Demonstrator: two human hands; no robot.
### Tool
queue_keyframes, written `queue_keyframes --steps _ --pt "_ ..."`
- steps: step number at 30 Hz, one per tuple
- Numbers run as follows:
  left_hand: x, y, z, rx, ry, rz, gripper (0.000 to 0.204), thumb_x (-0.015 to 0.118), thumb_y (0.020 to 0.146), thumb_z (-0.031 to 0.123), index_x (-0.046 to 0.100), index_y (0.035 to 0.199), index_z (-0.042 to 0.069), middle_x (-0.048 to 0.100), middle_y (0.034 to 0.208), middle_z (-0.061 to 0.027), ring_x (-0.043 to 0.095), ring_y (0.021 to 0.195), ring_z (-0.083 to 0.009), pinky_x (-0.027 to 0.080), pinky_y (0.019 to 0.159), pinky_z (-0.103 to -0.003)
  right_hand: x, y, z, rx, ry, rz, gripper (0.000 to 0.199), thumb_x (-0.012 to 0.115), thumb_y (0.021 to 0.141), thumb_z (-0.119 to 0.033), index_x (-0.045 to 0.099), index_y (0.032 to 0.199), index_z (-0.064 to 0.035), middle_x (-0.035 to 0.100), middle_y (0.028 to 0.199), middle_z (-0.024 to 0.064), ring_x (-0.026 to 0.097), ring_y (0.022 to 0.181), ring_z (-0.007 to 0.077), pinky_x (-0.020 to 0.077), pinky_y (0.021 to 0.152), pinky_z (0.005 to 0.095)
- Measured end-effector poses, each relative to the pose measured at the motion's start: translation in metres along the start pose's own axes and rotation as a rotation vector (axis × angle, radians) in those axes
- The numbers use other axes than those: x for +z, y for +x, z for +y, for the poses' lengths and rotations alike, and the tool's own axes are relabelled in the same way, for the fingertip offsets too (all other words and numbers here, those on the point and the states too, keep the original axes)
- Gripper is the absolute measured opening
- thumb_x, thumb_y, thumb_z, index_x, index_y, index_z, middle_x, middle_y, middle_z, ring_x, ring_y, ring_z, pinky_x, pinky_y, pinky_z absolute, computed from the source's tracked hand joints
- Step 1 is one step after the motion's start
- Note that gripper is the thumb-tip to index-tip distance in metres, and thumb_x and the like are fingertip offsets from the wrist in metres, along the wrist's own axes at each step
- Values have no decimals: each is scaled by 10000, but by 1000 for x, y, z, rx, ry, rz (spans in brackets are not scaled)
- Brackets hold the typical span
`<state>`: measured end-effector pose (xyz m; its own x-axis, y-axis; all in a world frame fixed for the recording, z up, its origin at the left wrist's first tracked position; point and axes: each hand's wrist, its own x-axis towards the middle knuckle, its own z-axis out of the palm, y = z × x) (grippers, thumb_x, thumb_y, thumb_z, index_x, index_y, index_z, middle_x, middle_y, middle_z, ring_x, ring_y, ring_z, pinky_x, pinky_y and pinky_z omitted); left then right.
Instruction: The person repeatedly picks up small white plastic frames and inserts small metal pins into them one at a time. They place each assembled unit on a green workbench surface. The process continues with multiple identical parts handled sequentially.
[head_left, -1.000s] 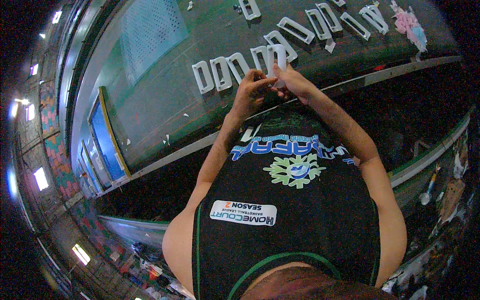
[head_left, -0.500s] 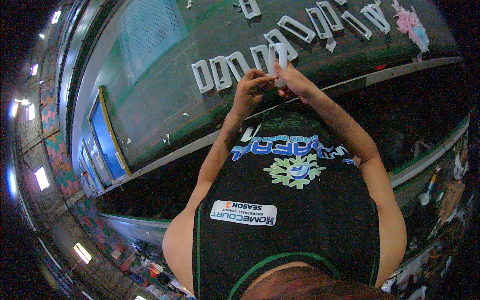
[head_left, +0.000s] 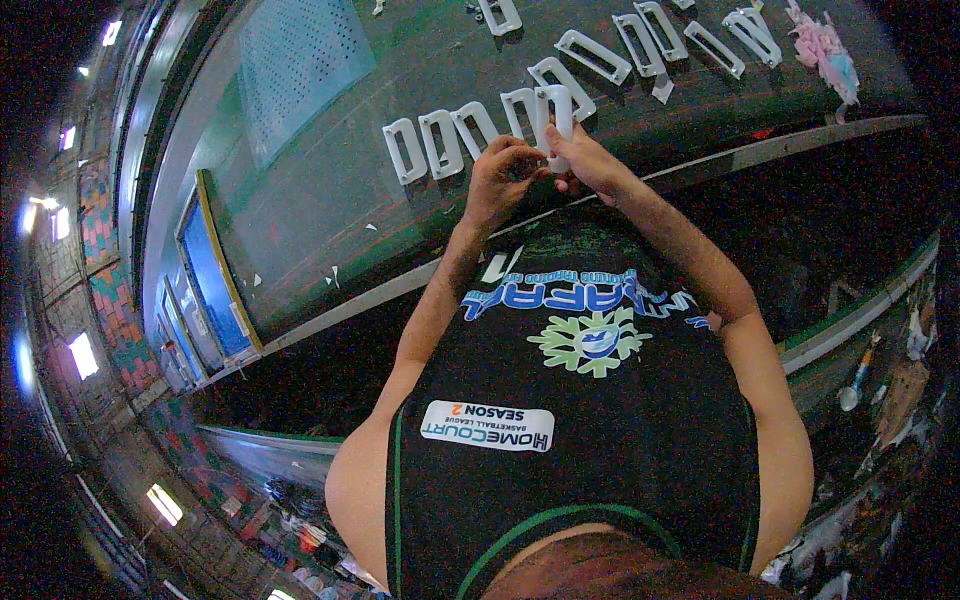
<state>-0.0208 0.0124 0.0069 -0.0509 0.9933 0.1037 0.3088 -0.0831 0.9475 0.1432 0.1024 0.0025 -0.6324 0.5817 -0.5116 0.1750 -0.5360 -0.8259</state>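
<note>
Both hands, left hand (head_left: 500, 172) and right hand (head_left: 590, 165), are pinched shut on one white plastic frame (head_left: 556, 120) at the table's (head_left: 330, 220) near edge. More white frames (head_left: 440, 143) line up just left and further out, with pink scraps (head_left: 822, 45) far right. Nothing's blocking the view of it.

Both arms stretched forward, hands brought together out in front of the chest.

The left hand (head_left: 503, 172) is curled, its fingers bent in toward the right hand (head_left: 590, 165), and the two touch at the fingertips. The right hand's fingers are closed in a pinch, thumb side turned to the left one. Both forearms are bare and run up from the shoulders, narrowing toward each other, elbows slightly bent and wrists nearly level.
</note>
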Motion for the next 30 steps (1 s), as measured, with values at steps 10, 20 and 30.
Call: queue_keyframes --steps 10,20,30 --pt "2 -4 5 -32 173 -51 386 715 756 -47 719 1109 107 548 1039 -113 618 940 -234 522 802 -312 2 -1 -6 60 11 14 514 432 1017 -469 323 1344 -88 564 947 74 552 600 103 456 443 222" --pt "6 -3 -9 -66 -51 2 314 735 807 7 695 1105 98 511 1068 -98 606 940 -205 517 829 -285 7 -6 -10 59 12 41 524 438 1012 -478 339 1343 -83 565 987 77 549 635 110 466 463 225" --pt "2 -7 -2 -25 125 -79 316 683 820 -38 691 1103 102 494 1107 -103 578 1038 -229 505 875 -305 8 -5 -13 5 46 50 565 434 1010 -491 324 1383 -81 553 1048 83 546 647 109 467 480 228"
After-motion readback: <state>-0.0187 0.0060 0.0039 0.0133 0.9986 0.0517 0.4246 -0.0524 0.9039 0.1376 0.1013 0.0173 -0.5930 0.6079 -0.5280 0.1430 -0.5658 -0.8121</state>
